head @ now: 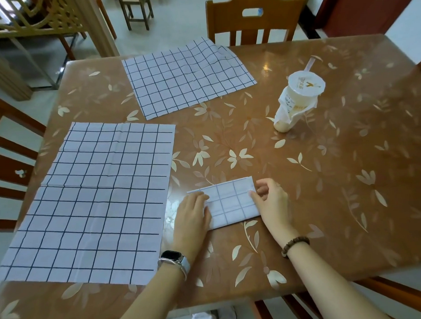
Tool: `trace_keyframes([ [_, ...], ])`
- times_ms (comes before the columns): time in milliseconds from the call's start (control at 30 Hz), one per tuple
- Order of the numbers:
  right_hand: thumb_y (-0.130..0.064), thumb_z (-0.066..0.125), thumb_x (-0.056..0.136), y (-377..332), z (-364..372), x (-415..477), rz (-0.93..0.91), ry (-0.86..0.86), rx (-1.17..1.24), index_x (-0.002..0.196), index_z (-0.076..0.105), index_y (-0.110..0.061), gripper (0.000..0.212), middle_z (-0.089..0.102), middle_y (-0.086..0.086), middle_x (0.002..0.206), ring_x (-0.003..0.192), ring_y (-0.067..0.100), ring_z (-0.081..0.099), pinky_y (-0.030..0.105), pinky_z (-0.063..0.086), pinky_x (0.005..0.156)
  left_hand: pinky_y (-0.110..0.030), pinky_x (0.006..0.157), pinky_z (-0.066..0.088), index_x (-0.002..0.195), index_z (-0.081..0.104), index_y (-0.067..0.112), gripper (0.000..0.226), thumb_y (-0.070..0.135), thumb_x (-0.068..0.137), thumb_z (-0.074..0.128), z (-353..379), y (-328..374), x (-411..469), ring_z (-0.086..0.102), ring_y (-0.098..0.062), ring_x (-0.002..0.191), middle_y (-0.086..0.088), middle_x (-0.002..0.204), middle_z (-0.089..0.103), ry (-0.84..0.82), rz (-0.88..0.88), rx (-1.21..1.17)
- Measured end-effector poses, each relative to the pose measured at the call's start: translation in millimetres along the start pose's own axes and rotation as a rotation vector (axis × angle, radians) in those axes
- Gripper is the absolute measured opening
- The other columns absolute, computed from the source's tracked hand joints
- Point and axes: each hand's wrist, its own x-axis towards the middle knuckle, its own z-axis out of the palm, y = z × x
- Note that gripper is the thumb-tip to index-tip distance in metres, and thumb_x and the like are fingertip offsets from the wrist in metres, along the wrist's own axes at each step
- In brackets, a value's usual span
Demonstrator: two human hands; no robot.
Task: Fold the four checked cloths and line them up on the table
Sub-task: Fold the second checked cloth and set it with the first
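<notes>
Just then, the left hand (191, 218) pressed flat on the left end of the folded cloth (230, 204). The right hand (272, 201) pinched its right edge.

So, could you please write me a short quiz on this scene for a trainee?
1. True or false: the drink cup stands on a checked cloth.
2. The left hand and the right hand both touch: A) the folded cloth, B) the cup, C) a book?
3. Which wrist wears the watch?
Key: 1 false, it stands on the bare table; 2 A; 3 the left.
</notes>
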Motion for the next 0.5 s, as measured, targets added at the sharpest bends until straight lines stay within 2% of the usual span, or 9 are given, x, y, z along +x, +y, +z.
trace_keyframes([
  [67,-0.021,0.065,0.090,-0.3,1.2,-5.5,-0.124,0.047,-0.011,0.110,0.059,-0.023,0.021,0.057,-0.007,0.108,0.100,0.015,0.053,0.035,0.051,0.080,-0.033,0.113,0.031,0.121,0.063,0.004,0.035,0.015,0.090,0.051,8.4,6.5,0.1,0.053,-0.027,0.126,-0.012,0.131,0.061,-0.078,0.080,0.047],
  [167,-0.010,0.056,0.093,-2.8,11.6,-18.1,-0.422,0.025,-0.121,0.121,0.062,-0.015,0.029,0.058,0.001,0.128,0.118,0.017,0.051,0.035,0.046,0.098,-0.041,0.115,0.024,0.134,0.056,0.002,0.051,0.025,0.092,0.037,20.1,13.1,-1.1,0.048,-0.027,0.135,-0.012,0.143,0.054,-0.266,0.143,0.157],
  [233,-0.009,0.049,0.096,-4.9,23.6,-23.2,-0.535,-0.125,-0.229,0.133,0.057,-0.014,0.038,0.050,0.003,0.144,0.135,0.016,0.042,0.034,0.035,0.112,-0.043,0.114,0.022,0.139,0.052,0.003,0.054,0.028,0.094,0.035,27.7,13.1,-1.9,0.044,-0.026,0.138,-0.012,0.147,0.049,-0.348,0.128,0.202],
  [267,-0.011,0.044,0.099,-5.6,29.2,-24.6,-0.547,-0.226,-0.254,0.143,0.048,-0.014,0.044,0.039,0.000,0.153,0.144,0.013,0.030,0.031,0.023,0.119,-0.043,0.115,0.020,0.142,0.049,0.004,0.056,0.030,0.095,0.034,30.7,11.6,-2.7,0.040,-0.025,0.141,-0.011,0.150,0.046,-0.378,0.113,0.214],
  [333,-0.015,0.034,0.103,-3.9,37.8,-24.4,-0.556,-0.370,-0.290,0.154,0.025,-0.017,0.052,0.014,-0.007,0.162,0.148,0.004,0.001,0.024,-0.004,0.121,-0.042,0.116,0.017,0.147,0.041,0.006,0.059,0.034,0.096,0.033,34.9,7.1,-4.5,0.033,-0.022,0.145,-0.009,0.154,0.039,-0.409,0.109,0.235],
  [367,-0.017,0.032,0.104,-2.0,40.7,-23.4,-0.565,-0.403,-0.316,0.156,0.016,-0.018,0.054,0.005,-0.009,0.163,0.147,0.001,-0.007,0.023,-0.011,0.119,-0.041,0.117,0.016,0.149,0.038,0.007,0.059,0.036,0.098,0.032,36.3,4.6,-5.0,0.030,-0.021,0.146,-0.008,0.156,0.036,-0.413,0.116,0.240],
  [500,-0.034,0.012,0.101,2.8,43.0,-18.4,-0.535,-0.454,-0.380,0.156,0.002,-0.020,0.058,-0.011,-0.007,0.161,0.147,0.004,-0.014,0.024,-0.014,0.118,-0.037,0.121,0.008,0.153,0.028,0.009,0.061,0.041,0.102,0.028,35.1,1.1,-3.4,0.016,-0.015,0.150,-0.005,0.161,0.025,-0.418,0.125,0.246],
])
